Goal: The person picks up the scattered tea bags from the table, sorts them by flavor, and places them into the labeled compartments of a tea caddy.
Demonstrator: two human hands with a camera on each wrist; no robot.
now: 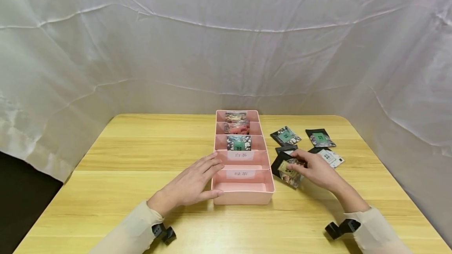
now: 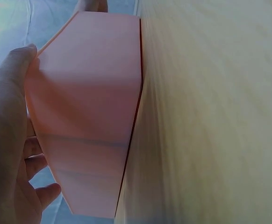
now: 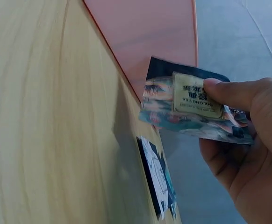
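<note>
A long pink box (image 1: 243, 198) with crosswise dividers stands on the table. My left hand (image 1: 194, 181) rests on its left rim near the front, fingers fairly straight; in the left wrist view the thumb and fingertips lie along the rim. My right hand (image 1: 315, 167) pinches an oolong tea bag (image 3: 192, 100) with a yellow label, thumb on the front face, just right of the box. The three rear compartments hold tea bags: one with a green label (image 1: 239, 144), red ones (image 1: 237, 129) and another (image 1: 236, 117) at the back. Two front compartments show bare pink floors and white labels.
Right of the box lie more tea bags: a green-labelled one (image 1: 285, 136), another green one (image 1: 320, 138) farther right, and a white one (image 1: 331, 157) partly behind my right hand. The wooden table (image 1: 141, 144) is backed by a pale cloth (image 1: 226, 58).
</note>
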